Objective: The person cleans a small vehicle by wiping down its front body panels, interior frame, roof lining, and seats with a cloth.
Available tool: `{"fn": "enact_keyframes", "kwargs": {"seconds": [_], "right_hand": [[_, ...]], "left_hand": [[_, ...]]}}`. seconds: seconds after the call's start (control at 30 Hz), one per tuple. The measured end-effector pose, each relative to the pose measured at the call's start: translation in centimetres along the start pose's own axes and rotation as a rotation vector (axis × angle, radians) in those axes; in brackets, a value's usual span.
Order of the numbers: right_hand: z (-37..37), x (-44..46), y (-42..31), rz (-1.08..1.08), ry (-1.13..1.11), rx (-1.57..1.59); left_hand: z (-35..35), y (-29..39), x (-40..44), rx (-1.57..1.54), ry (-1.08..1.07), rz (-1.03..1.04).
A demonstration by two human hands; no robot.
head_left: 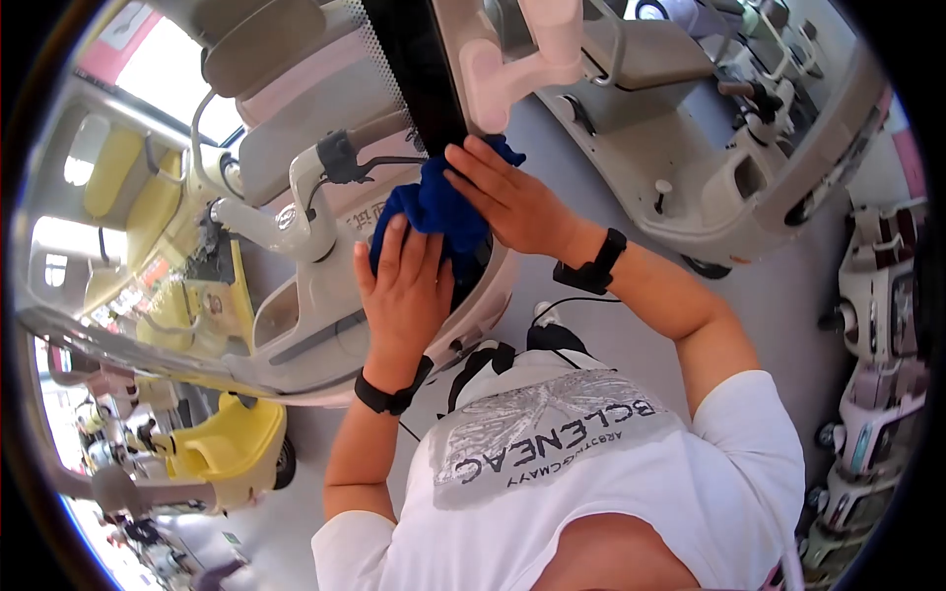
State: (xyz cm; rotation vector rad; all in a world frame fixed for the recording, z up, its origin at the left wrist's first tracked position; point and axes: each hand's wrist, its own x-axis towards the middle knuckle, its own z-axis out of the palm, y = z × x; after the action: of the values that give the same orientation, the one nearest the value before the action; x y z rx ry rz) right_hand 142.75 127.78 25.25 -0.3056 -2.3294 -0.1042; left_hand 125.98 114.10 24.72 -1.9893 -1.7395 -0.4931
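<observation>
A crumpled dark blue cloth (434,202) lies against the front of a pale vehicle with handlebars, over a dark strip (409,74). My left hand (404,295) rests on the cloth's lower left part, fingers spread and stretched out. Higher up and to the right, my right hand (517,202) lies over the cloth's other side with its fingers extended. Part of the cloth sticks out past those fingertips. The right palm's underside is hidden. Just left of the cloth is a grey handlebar control with a lever (345,160).
A beige three-wheeled vehicle (631,148) stands at the upper right. Several more small vehicles (872,325) line the right side. On the left are a yellow vehicle (222,438) and yellow seats (148,197). A thin black cable (572,300) shows near my right wrist.
</observation>
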Motion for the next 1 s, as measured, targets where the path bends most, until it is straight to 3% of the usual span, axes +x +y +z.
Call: {"fn": "enact_keyframes", "kwargs": {"seconds": [0.1,0.23,0.33,0.4,0.67,0.77,0.83,0.93,1.0], "right_hand": [[0.6,0.1,1.7,-0.025,0.064,0.088],[4.0,-3.3,1.4,0.062,0.072,0.123],[6.2,-7.2,1.8,0.005,0.023,0.149],[7.8,-10.4,1.7,-0.025,-0.013,0.152],[8.7,-12.0,3.4,-0.132,-0.033,0.113],[5.5,-7.6,3.6,0.040,-0.091,0.188],[3.8,-4.4,3.3,0.281,0.140,0.483],[4.8,-2.9,3.6,0.366,0.316,0.601],[4.9,-3.3,3.2,0.381,0.267,0.525]], "left_hand": [[0.6,1.4,1.3,0.012,0.066,-0.135],[4.8,2.3,-1.1,0.171,0.097,-0.154],[7.4,3.7,-4.3,0.153,0.046,-0.169],[8.7,3.8,-6.5,0.153,0.027,-0.032],[6.0,3.3,-4.9,0.076,-0.054,0.020],[3.5,3.1,-0.2,0.099,-0.014,-0.009],[1.4,3.5,3.5,0.084,-0.020,-0.123],[0.8,3.6,5.7,0.062,0.021,-0.111],[1.9,3.8,5.1,0.059,0.032,-0.101]]}}
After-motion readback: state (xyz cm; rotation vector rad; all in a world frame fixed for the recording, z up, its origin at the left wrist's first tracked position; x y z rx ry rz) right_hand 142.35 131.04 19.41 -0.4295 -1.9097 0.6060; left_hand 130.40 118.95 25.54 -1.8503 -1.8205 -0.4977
